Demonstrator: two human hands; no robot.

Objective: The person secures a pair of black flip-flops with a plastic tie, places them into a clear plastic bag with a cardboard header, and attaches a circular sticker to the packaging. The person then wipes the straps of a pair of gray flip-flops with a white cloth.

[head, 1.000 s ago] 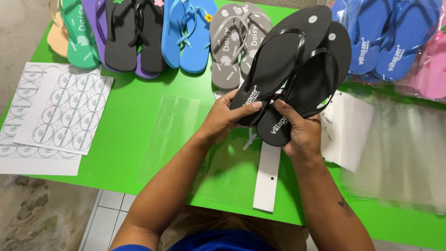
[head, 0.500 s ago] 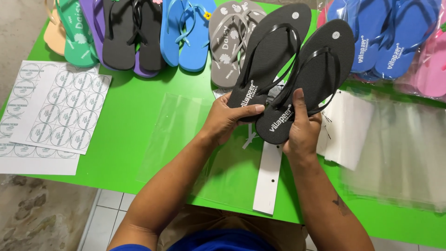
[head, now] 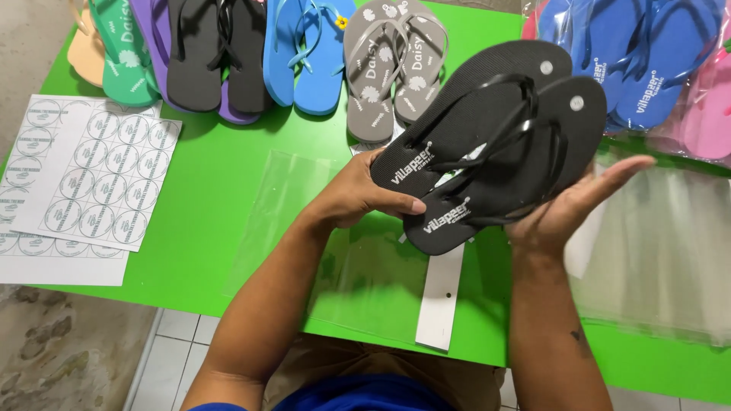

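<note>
Left hand (head: 358,194): clamped on the heel end of the pair of black flip-flops (head: 495,144); thumb laid across the upper sole near the heel; fingers hidden underneath
Right hand (head: 567,209): open, palm up, fingers spread flat; supports the pair from below along its right edge; no grip closed on it
Pair of black flip-flops: stacked and overlapping, straps up, heels toward the person, toes pointing up and right; held clear above the worktop (head: 221,183); white lettering at each heel
Sticker sheets (head: 95,183): far left on the worktop; white, rows of round labels; one sheet overlaps the others
Far row, left: peach, green, purple and black flip-flops (head: 217,53) side by side; then a blue pair (head: 308,53); then a grey pair (head: 392,65) with white flower print
Clear plastic bag (head: 343,251): flat on the worktop below the hands
White card strip (head: 442,297): lies on the bag, just beneath the held pair; reaches toward the near edge
Far right: bagged blue flip-flops (head: 647,61); pink ones (head: 708,114) beside them; a stack of clear bags (head: 662,251) on the worktop below
</note>
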